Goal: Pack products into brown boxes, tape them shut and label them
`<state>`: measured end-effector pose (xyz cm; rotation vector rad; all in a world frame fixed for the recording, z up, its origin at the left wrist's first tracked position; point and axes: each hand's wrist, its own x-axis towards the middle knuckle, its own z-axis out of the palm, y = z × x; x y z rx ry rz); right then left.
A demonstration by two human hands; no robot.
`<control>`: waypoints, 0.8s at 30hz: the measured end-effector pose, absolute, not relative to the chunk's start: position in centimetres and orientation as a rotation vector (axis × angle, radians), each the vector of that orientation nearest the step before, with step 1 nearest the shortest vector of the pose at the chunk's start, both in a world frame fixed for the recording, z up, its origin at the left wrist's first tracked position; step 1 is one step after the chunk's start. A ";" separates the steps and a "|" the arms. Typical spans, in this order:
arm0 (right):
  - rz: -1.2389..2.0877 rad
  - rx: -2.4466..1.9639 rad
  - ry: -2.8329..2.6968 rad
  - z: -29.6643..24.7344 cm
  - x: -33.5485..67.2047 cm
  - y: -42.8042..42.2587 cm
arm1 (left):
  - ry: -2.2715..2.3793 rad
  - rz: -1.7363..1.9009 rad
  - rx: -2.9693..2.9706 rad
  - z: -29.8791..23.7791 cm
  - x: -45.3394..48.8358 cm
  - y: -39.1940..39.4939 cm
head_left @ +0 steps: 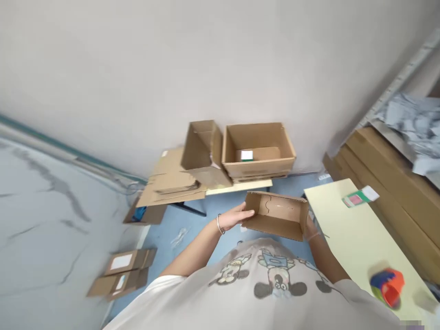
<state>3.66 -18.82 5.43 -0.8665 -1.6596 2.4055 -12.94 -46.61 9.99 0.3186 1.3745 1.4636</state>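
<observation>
Small corrugated box point(277, 216) held at person's chest, out over blue floor point(223, 204), hollow side turned toward person. L hand point(237, 214) on box's left end, fingers flat on outer wall, box gripped; bangle point(219, 224) at wrist. R hand point(312, 227) mostly hidden behind right end, only wrist and edge of hand show, so grip can't be told.

Box prob. light, stiff but thin-walled; corners likely to crush if squeezed. Best held by the two end walls w/ open palms, approx. as now.

Beyond: open carton point(257, 153) w/ white-labelled item inside, tilted carton point(202, 149) just beside it, both at pale table point(240, 187). Flat cardboard blanks point(175, 181) stacked left of them. To R: pale yellow table point(357, 238) w/ green-and-pink packet point(355, 199), blurred multicoloured object point(387, 286) near its edge. Low L: two flat-packed boxes point(120, 275).
</observation>
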 end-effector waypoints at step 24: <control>0.707 0.244 -3.731 22.3 -44.9 -43.9 | 1.968 1.114 0.088 1.8 -22.0 -71.0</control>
